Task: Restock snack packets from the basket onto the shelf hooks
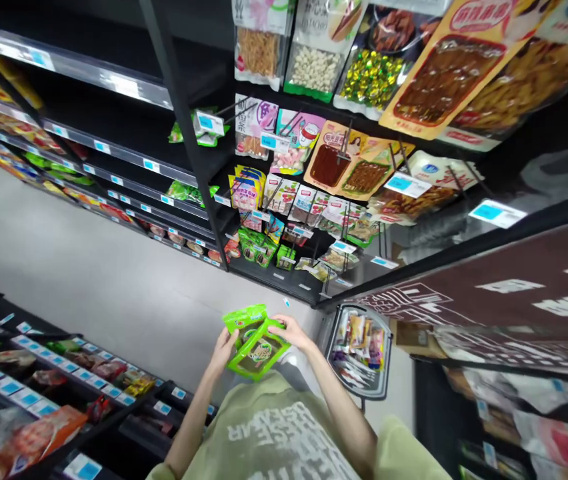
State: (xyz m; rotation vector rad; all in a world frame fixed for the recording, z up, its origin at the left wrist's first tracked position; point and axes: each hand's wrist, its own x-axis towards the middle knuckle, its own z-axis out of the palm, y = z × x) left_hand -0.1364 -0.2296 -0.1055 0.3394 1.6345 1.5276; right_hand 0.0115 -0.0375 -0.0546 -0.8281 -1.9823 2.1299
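Two bright green snack packets with dark windows are in front of my body, partly overlapping. The nearer green snack packet (260, 355) shows a round picture on its window and covers part of the farther green snack packet (245, 316). My left hand (224, 348) is closed on the packets' left side; which of the two it grips more firmly I cannot tell. With its fingers bent over the top right corner, my right hand (289, 331) grips the nearer packet. The fingertips behind the packets are hidden.
A shopping basket (387, 347) with several packaged snacks stands to the right of my right arm. Ahead, snack bags hang on hooks in a black shelf unit (189, 120). More shelves (14, 343) with price tags lie at lower left. Grey floor (114, 267) runs between them.
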